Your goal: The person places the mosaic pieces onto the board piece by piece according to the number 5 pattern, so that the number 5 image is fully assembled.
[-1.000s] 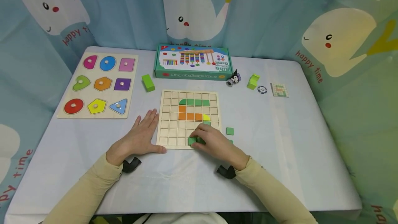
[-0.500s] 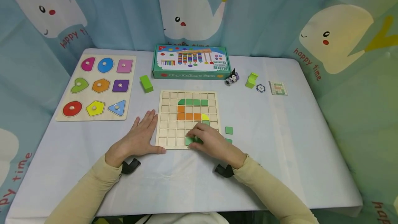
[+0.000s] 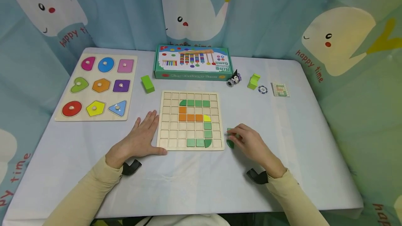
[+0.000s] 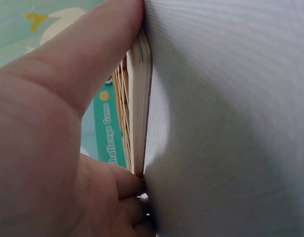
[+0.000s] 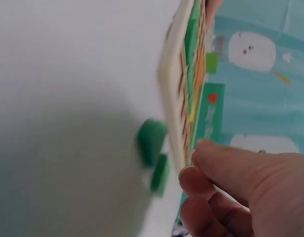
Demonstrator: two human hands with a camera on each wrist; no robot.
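Note:
A wooden grid board (image 3: 169, 126) lies in front of the person, with green, orange and yellow tiles set in its cells. My left hand (image 3: 138, 138) lies spread at the board's left edge, thumb at the near corner; the left wrist view shows the thumb and fingers against the board's side (image 4: 139, 108). My right hand (image 3: 251, 145) is just right of the board, fingers loosely bent, with nothing seen held. Its fingertips are right by a green square tile (image 5: 160, 175) and a dark green rounded tile (image 5: 152, 140) on the table. Fingers partly cover the square tile in the head view.
A shape puzzle board (image 3: 91, 100) lies at left. Behind the grid board are a green game box (image 3: 193, 76), a green block (image 3: 147, 84) and a small figurine (image 3: 234, 78). Farther right are a light green block (image 3: 253, 81), a chip (image 3: 262, 89) and a pattern card (image 3: 280, 90).
My right hand has left the board's near row and moved right to the loose tiles, uncovering green tiles in the board's lower right. My left hand has stayed put.

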